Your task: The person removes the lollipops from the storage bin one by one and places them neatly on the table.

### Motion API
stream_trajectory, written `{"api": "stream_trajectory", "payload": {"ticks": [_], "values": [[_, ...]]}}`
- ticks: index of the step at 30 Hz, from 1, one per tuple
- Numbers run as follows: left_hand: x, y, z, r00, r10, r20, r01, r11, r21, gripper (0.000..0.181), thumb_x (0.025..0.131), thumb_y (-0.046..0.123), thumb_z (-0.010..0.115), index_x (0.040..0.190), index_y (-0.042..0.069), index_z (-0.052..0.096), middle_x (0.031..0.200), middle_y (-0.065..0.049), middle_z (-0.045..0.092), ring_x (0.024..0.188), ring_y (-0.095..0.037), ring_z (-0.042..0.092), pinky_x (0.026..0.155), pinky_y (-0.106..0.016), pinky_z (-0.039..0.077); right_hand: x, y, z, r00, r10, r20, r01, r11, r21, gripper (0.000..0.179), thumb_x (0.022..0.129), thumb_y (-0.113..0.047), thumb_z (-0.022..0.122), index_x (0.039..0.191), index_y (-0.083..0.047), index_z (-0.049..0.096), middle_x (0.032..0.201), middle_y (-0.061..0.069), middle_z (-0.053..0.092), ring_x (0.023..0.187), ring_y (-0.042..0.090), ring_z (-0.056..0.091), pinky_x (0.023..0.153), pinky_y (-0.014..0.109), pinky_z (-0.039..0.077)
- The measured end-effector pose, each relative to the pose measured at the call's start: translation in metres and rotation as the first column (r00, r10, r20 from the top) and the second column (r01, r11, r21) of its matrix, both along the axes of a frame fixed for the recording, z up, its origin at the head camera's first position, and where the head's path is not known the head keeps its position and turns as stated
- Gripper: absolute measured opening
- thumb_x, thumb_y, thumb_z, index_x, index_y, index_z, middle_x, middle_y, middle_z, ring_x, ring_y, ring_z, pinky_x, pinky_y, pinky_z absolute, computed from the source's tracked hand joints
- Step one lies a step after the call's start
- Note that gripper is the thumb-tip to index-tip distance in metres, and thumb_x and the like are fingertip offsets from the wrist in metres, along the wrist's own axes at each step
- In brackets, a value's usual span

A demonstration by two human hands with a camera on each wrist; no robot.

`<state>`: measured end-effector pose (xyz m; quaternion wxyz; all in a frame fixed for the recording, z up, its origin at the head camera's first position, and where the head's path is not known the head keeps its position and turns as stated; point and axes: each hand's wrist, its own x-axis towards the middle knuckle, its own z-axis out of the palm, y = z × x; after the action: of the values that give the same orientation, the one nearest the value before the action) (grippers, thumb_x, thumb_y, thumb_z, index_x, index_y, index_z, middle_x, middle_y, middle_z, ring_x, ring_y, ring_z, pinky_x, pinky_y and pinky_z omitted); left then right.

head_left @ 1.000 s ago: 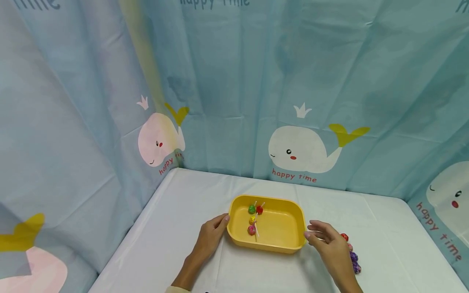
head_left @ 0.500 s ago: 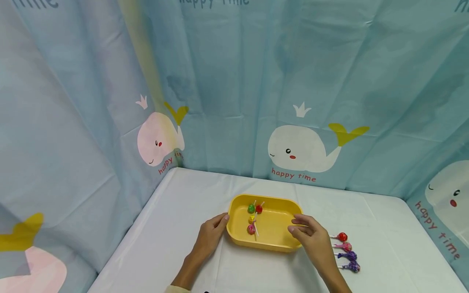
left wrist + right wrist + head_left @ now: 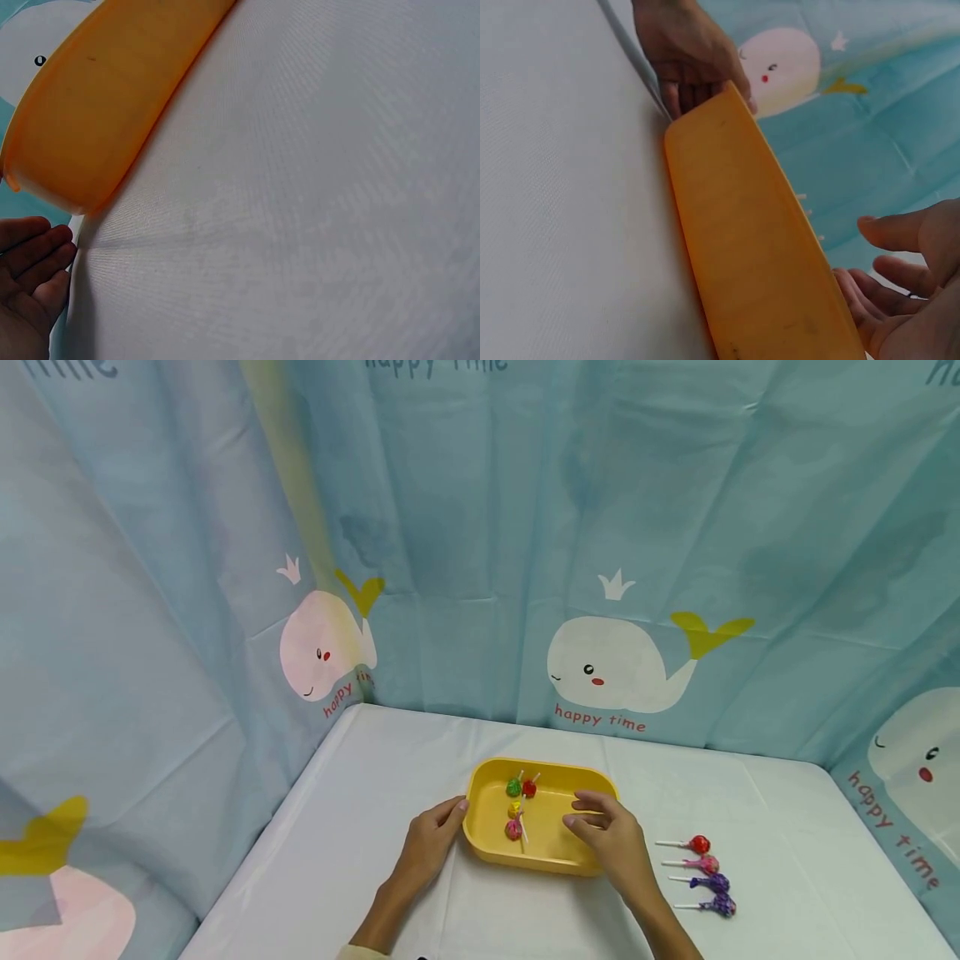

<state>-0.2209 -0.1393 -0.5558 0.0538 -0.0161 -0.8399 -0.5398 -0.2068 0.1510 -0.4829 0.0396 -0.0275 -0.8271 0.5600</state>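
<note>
White table (image 3: 360,827) before whale curtain (image 3: 480,568) | right hand (image 3: 609,841) open over yellow tray (image 3: 545,857), fingers loose, empty | lollipops (image 3: 517,808) lie just beyond fingertips: likely light, brittle, best pinched by stick | left hand (image 3: 431,842) open, touching tray side.

The tray (image 3: 491,852) sits on the table (image 3: 360,827) near its front edge; four lollipops (image 3: 517,808) lie in its left half; four more lollipops (image 3: 705,875) lie in a row to its right – well apart; left hand (image 3: 431,843) at the tray's left wall; right hand (image 3: 611,842) over its right half.
</note>
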Motion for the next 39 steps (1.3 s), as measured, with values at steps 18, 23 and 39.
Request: {"api": "stream_trajectory", "payload": {"ticks": [18,23,39], "values": [[-0.001,0.001,-0.001,1.0,-0.007,-0.004,0.007,1.0,-0.002,0.057,0.107,0.058,0.054,0.14,0.015,0.071,0.14,-0.003,0.07,0.139,-0.029,0.06,0.119,-0.052,0.047,-0.018,-0.015,-0.006,1.0,0.016,-0.015,-0.015,0.996,0.088,0.043,0.093,-0.016,0.084,0.132,-0.002,0.07,0.124,0.013,0.074,0.11,0.03,0.074,0.094,0.042,0.064],[-0.001,0.001,0.0,1.0,-0.007,-0.001,0.007,1.0,-0.002,0.057,0.107,0.059,0.054,0.14,0.015,0.071,0.141,-0.002,0.07,0.139,-0.029,0.06,0.119,-0.051,0.047,-0.025,-0.018,-0.009,0.999,0.044,-0.01,-0.043,0.996,0.081,0.042,0.093,-0.012,0.083,0.132,0.0,0.07,0.126,0.015,0.073,0.113,0.034,0.073,0.095,0.044,0.064],[0.0,0.001,0.001,1.0,-0.006,0.0,0.006,1.0,-0.006,0.056,0.108,0.056,0.054,0.14,0.013,0.071,0.141,-0.004,0.07,0.139,-0.03,0.06,0.119,-0.052,0.047,-0.041,-0.028,-0.013,0.993,0.106,0.048,-0.112,0.982,0.153,0.043,0.094,-0.013,0.082,0.133,0.001,0.07,0.126,0.019,0.074,0.11,0.034,0.073,0.093,0.045,0.064]]}}
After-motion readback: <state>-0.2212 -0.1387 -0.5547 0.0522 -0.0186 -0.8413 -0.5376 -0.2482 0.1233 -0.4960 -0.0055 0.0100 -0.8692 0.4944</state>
